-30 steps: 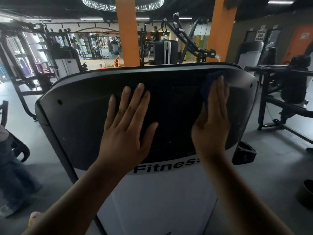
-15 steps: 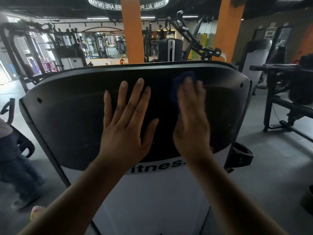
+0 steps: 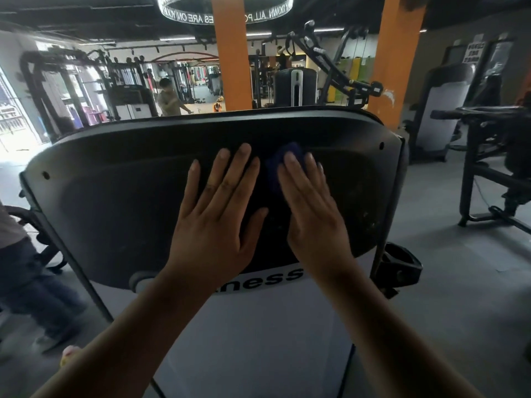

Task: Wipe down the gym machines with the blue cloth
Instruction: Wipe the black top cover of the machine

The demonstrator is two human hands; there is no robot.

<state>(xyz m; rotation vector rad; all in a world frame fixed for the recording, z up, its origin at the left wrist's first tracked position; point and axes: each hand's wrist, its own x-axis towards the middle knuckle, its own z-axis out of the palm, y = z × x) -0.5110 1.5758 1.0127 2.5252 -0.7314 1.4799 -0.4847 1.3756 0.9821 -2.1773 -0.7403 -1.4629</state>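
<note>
Blue cloth (image 3: 276, 168): small, dark blue, bunched, lying against the upper middle of the machine's black panel (image 3: 115, 202), mostly covered by the right hand (image 3: 311, 208); only its top and left edge show past the fingertips. Right hand: flat, fingers straight and close together, pressing the cloth onto the panel, not curled round it. Left hand (image 3: 218, 222): flat on the bare panel just beside the cloth, fingers straight and spread, thumb out toward the right hand, holding nothing. The two hands lie side by side, a narrow gap between them. Black panel: wide, rounded, tilted toward the camera, small screw holes near its outer corners. White body (image 3: 258, 326): below the panel, bearing black lettering (image 3: 267, 278) reading "ness", the rest hidden by the left wrist. Black bracket (image 3: 399, 262): fixed at the panel's lower right side. Grey floor (image 3: 459, 297). Black frame machine (image 3: 494, 156): well apart, to the right. Two orange pillars (image 3: 231, 53) (image 3: 398, 53) behind the panel. Person in dark trousers (image 3: 17, 254) at the left edge; another person (image 3: 168, 97) far back among the racks. Lit ring sign (image 3: 224, 10) overhead.
</note>
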